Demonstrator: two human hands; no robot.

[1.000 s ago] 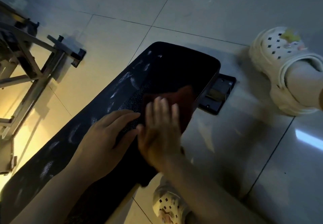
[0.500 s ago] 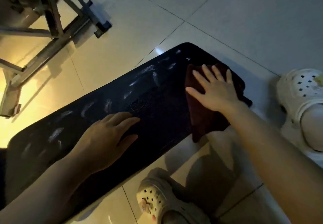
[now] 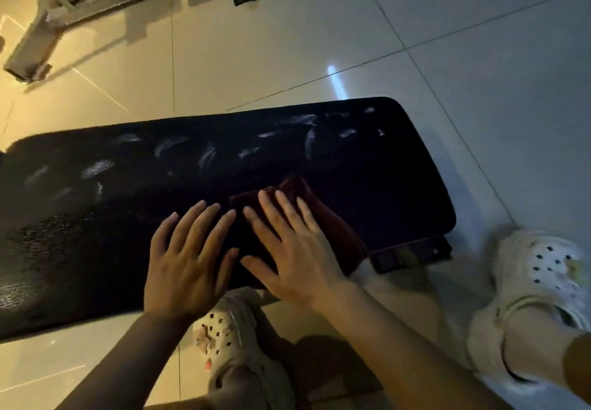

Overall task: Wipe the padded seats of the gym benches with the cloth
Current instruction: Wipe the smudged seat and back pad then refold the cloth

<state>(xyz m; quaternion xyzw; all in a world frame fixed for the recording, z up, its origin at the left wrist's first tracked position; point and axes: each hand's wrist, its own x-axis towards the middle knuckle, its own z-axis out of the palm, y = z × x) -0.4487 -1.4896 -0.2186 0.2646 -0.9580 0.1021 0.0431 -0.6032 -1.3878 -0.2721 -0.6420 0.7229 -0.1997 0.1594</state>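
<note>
The seat [image 3: 351,166] ran long from left to right across our view, its pale smears strung along the far edge. Our right hand [image 3: 294,249] lay flat, fingers straight and spread, pressing the cloth [image 3: 323,214] onto the near right part of the pad. Our left hand [image 3: 188,259] rested flat and spread just beside it on the bare pad. We judged the smears lay beyond and leftward of the cloth, equally near either hand.
</note>
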